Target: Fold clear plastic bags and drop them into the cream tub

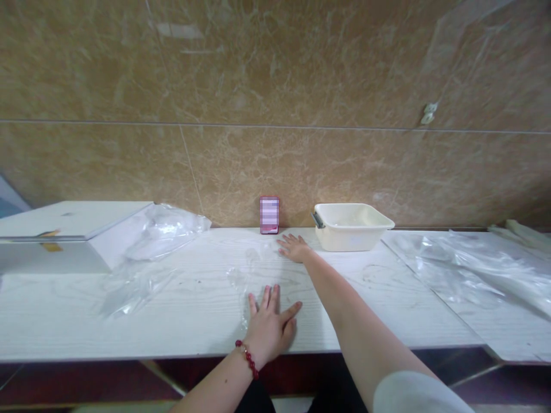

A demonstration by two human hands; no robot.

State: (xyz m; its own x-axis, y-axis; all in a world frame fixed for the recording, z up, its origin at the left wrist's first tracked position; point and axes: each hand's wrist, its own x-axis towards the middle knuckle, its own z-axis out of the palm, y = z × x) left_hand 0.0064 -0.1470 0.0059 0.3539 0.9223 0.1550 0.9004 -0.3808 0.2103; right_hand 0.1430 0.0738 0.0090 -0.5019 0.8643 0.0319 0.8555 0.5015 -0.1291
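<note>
My left hand, with a red bead bracelet at its wrist, lies on the white wood-grain table near the front edge, fingers spread and holding nothing. Farther back, my right hand rests on the table with its fingers apart, also holding nothing. Just behind its fingertips a phone stands upright against the wall. To the right of that hand is a cream plastic basin with a grey handle. A thin, transparent piece of plastic lies behind my left hand.
At the left sits a large white box with clear plastic bags beside it. More clear plastic spreads over the table's right part. A brown marble-patterned wall rises along the back edge. A small socket-like fitting is on it.
</note>
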